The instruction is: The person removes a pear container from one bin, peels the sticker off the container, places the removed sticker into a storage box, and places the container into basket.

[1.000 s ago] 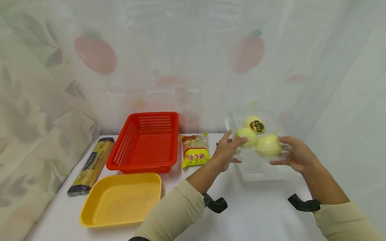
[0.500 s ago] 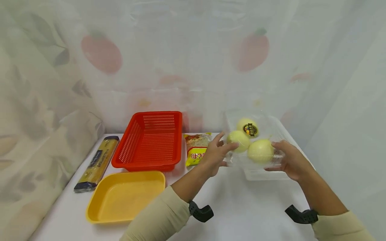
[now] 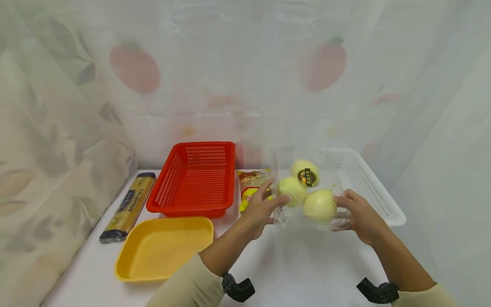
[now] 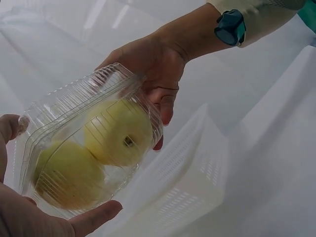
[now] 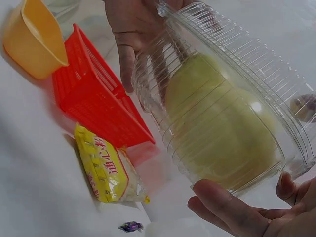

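Observation:
A clear plastic clamshell box (image 3: 297, 221) holds pale yellow-green pears (image 3: 320, 206), one bearing a round dark sticker. My left hand (image 3: 258, 212) grips the box's left end, its thumb along the front near a pear. At the opposite end, my right hand (image 3: 361, 218) grips it with the thumb on top and fingers beneath. The box hangs above the white table, tilted, and overlaps the left part of a white perforated basket (image 3: 377, 194) in the head view. In the left wrist view, two pears (image 4: 118, 133) show through the ribbed plastic.
At the left lies a spaghetti pack (image 3: 128, 207), beside a red perforated basket (image 3: 192, 183) and a yellow tray (image 3: 165, 251). A yellow pasta bag (image 3: 248, 194) lies right of the red basket, partly behind my left hand. A small purple wrapped candy (image 5: 131, 227) lies near the bag.
Both hands have carried the box of pears left and toward me, away from over the white basket, which now shows more. The head view has shifted slightly.

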Motion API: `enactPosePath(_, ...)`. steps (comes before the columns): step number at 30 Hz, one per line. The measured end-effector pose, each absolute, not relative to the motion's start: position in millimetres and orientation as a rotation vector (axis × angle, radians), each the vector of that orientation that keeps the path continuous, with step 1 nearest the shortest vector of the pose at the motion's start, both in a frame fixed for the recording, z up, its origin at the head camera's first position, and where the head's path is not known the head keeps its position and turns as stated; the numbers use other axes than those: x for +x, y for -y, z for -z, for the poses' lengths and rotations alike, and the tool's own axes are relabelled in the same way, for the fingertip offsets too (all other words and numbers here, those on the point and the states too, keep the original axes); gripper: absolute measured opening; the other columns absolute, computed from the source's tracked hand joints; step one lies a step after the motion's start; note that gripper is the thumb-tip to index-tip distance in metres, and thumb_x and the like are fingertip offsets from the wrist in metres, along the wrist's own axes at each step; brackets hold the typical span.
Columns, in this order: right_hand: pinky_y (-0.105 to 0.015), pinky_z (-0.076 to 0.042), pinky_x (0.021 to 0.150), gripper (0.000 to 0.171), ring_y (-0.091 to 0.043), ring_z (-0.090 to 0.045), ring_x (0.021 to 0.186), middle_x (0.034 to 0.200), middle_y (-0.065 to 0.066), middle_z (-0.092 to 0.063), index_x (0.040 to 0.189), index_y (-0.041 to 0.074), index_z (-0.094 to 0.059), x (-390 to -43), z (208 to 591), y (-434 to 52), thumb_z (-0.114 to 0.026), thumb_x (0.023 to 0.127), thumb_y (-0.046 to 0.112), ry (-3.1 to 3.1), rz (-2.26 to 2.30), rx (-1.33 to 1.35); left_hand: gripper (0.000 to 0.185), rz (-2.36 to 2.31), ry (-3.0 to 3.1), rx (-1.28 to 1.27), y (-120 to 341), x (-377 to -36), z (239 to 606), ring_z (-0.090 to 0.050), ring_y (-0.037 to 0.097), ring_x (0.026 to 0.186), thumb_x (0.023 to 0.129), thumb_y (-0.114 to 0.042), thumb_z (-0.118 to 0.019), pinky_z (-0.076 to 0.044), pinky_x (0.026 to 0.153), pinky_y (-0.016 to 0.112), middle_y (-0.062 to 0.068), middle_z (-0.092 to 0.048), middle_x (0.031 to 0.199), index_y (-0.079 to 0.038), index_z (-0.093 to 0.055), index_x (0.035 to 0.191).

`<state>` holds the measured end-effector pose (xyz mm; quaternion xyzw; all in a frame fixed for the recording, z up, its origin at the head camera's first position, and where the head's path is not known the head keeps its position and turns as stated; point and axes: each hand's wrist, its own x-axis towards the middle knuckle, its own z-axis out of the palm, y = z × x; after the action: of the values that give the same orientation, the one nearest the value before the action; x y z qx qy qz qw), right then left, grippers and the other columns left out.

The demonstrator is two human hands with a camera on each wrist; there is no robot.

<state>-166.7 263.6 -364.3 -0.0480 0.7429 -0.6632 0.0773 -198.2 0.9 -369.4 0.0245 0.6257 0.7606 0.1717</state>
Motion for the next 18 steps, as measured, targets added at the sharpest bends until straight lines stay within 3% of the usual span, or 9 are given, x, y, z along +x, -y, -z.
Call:
enactPosePath(9, -0.049, -0.054, 0.067, 0.026, -0.031, -0.059, 0.087, 0.114, -0.021, -0.042, 0.097, -0.001, -0.04, -152.3, 375.9, -243.6, -0.05, 0.099, 0.023, -2.227, 1.987, -0.12, 0.073, -2.183, -1.734, 0.147, 22.9, -180.4, 383.0, -0.056, 0.031, 0.109, 0.086, -0.024, -0.073, -0.048, 0.086, 0.056, 0.012, -0.04, 0.141, -0.028, -0.037, 0.149)
enactPosePath(18, -0.05, -0.053, 0.066, 0.027, -0.035, -0.061, 0.086, 0.105, -0.023, -0.051, 0.091, 0.0, -0.036, -142.0, 395.0, -224.8, -0.052, 0.099, 0.021, -2.148, 2.036, -0.112, 0.078, -2.173, -1.786, 0.142, 45.1, -163.9, 400.1, -0.056, 0.033, 0.108, 0.085, -0.025, -0.074, -0.04, 0.089, 0.066, 0.016, -0.032, 0.148, -0.026, -0.033, 0.152)
